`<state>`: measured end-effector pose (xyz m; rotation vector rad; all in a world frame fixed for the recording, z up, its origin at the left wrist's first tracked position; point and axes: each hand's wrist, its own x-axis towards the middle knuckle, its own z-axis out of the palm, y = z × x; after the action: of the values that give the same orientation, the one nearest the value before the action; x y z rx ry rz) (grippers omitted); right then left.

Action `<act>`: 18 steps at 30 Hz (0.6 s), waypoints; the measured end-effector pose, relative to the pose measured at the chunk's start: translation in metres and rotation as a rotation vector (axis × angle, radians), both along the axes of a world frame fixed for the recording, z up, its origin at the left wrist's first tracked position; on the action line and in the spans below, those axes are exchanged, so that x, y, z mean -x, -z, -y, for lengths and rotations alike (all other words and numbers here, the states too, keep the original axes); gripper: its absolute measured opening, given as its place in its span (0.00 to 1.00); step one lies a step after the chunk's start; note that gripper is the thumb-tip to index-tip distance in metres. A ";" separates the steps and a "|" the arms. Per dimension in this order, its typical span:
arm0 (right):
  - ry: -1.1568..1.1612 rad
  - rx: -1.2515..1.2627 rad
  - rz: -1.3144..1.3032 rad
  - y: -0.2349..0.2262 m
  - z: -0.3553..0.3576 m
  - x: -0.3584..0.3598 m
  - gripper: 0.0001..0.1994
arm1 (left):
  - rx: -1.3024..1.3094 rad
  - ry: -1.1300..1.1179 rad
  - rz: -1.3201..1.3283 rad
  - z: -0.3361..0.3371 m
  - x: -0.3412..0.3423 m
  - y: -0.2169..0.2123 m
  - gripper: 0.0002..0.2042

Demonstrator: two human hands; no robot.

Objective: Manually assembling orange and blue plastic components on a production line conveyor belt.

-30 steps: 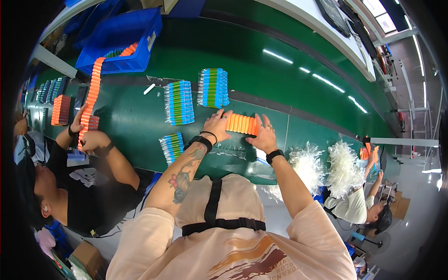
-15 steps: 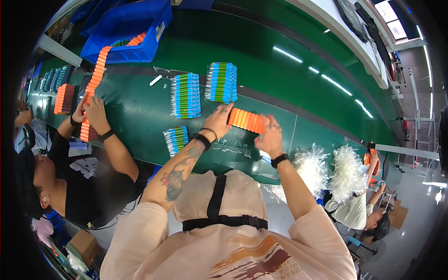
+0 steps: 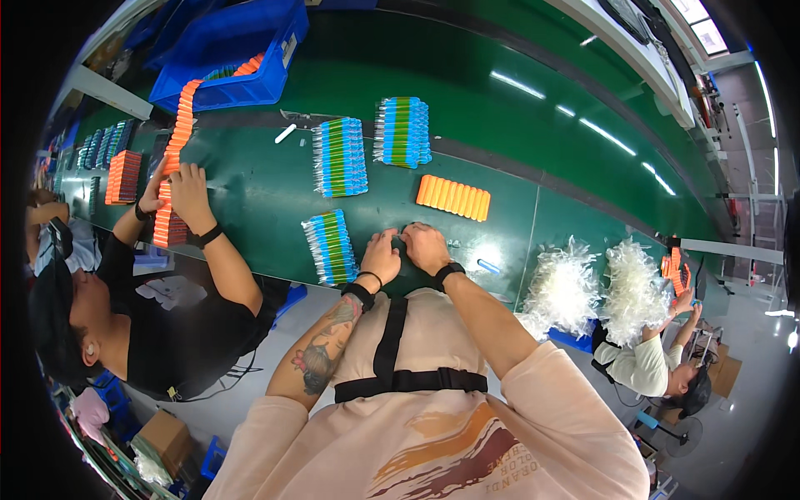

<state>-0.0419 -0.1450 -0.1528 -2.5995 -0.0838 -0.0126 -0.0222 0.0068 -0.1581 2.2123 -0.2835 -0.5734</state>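
Both hands are held together at the near edge of the green worktop [image 3: 250, 200]: the left hand [image 3: 382, 257] and right hand [image 3: 427, 247] are curled over something small, and what is gripped cannot be told. A blue-green bundle [image 3: 332, 247] lies just left; an orange row [image 3: 454, 197] lies farther in, untouched

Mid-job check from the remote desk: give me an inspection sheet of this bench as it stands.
Surface: green bench top, glossy, with light reflections.
Job's things: orange row lies apart from both hands; blue-green bundle beside the left hand; right hand close to it, whatever they handle too small to tell.
Clutter: two more blue-green bundles, white stick, blue bin, white fluffy piles.
Grippers: bare hands, grip unclear.
Cables: nothing seen.
Surroundings: co-worker's hands on a long orange strip; another person at right.
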 end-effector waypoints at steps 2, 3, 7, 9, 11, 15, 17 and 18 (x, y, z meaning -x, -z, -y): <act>0.116 -0.099 -0.030 -0.003 -0.007 0.001 0.06 | -0.006 -0.021 -0.033 -0.007 0.001 0.002 0.22; 0.165 -0.154 -0.005 -0.004 -0.010 0.004 0.06 | -0.029 -0.045 -0.060 -0.010 0.000 0.003 0.22; 0.417 -0.257 0.065 0.003 -0.006 0.013 0.09 | -0.088 -0.037 -0.087 -0.009 -0.002 -0.009 0.20; 0.643 -0.368 0.040 -0.003 0.004 0.017 0.10 | -0.105 -0.024 -0.086 -0.015 0.000 -0.008 0.19; 0.879 -0.494 0.092 -0.017 0.038 0.034 0.11 | -0.142 0.042 -0.013 -0.016 0.006 -0.006 0.17; 1.153 -0.907 0.595 -0.075 0.182 0.101 0.06 | -0.148 0.103 0.015 -0.004 0.005 -0.006 0.16; 1.200 -0.738 0.842 -0.130 0.260 0.140 0.11 | -0.134 0.134 0.001 -0.006 0.003 0.002 0.16; 1.262 -0.619 0.877 -0.156 0.292 0.162 0.12 | -0.123 0.149 -0.001 -0.006 0.002 0.006 0.16</act>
<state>-0.2037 -0.4372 0.0029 -1.4798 1.0393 -1.3395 -0.0243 0.0128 -0.1642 2.3220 -0.4253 -0.6892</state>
